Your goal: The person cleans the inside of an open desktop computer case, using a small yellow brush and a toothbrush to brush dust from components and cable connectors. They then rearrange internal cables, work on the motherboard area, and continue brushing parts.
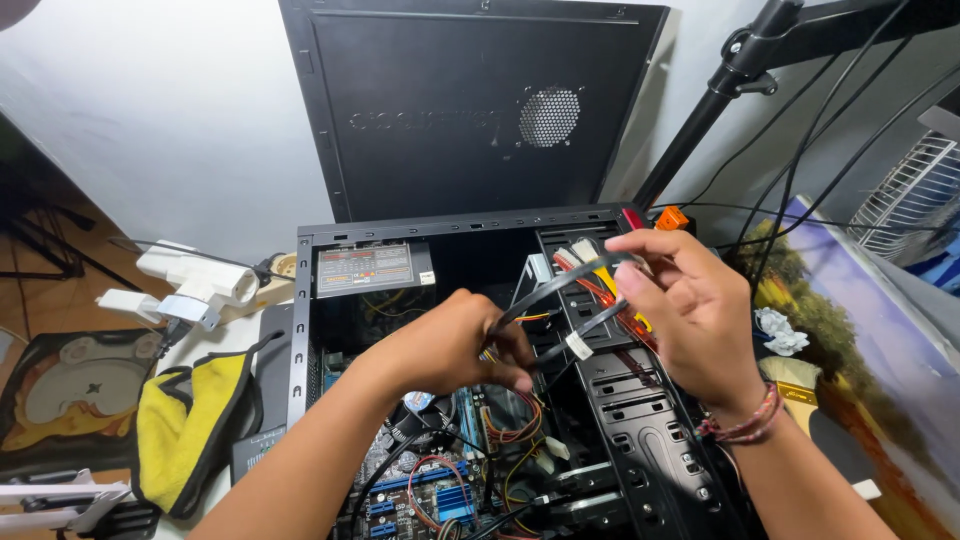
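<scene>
Far to the left of the grip, a yellow cloth point(185, 425) lay draped beside the open computer case point(300, 330), with a white plastic tool point(190, 280) above it. The left hand point(450, 345) was closed around 2 flat black cables point(560, 310), fingers pinched on their lower ends just above the motherboard point(440, 495) and its tangle of coloured wires. From that grip the cables ran up and to the right, side by side, 1 bearing a small white tag point(579, 346) between the 2 hands. The right hand point(690, 315) held the upper ends, fingertips closed on them over the black drive bay point(640, 420), with a bundle of red and yellow wires point(600, 285) just behind the grip. A braided bracelet point(745, 420) sat on the right wrist. Behind both hands, the removed side panel point(470, 100) leaned against the wall, and to the right of the grip a painted canvas point(870, 330) lay beside the case.
</scene>
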